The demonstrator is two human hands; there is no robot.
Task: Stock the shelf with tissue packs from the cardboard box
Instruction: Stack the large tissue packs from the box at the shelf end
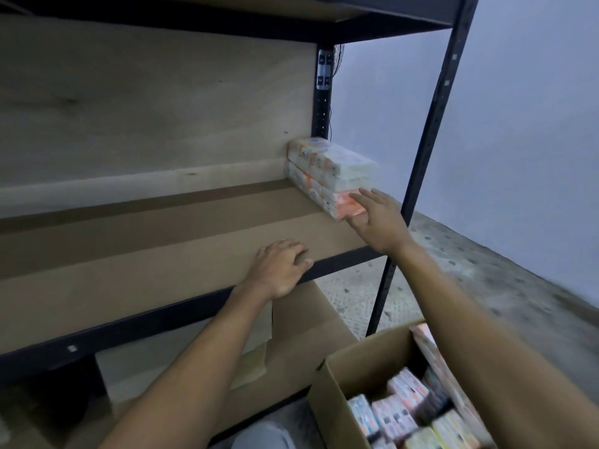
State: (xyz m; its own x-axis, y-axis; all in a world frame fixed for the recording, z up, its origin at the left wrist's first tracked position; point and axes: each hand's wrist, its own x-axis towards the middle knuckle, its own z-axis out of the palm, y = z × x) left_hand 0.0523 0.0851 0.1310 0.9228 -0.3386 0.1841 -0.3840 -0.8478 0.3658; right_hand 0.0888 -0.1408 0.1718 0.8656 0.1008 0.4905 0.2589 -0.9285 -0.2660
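While my right hand (376,218), fingers straight, touches the stacked tissue packs (330,170) at the shelf's (162,238) far right, my left hand (278,267) rests released on its near edge, grasping nothing. I judge placement is finishing; next comes a reach into the cardboard box (356,367), near right.

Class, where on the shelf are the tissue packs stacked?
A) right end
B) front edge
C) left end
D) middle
A: the tissue packs are stacked at the right end of the shelf, beside the rear post, where the right hand reaches.
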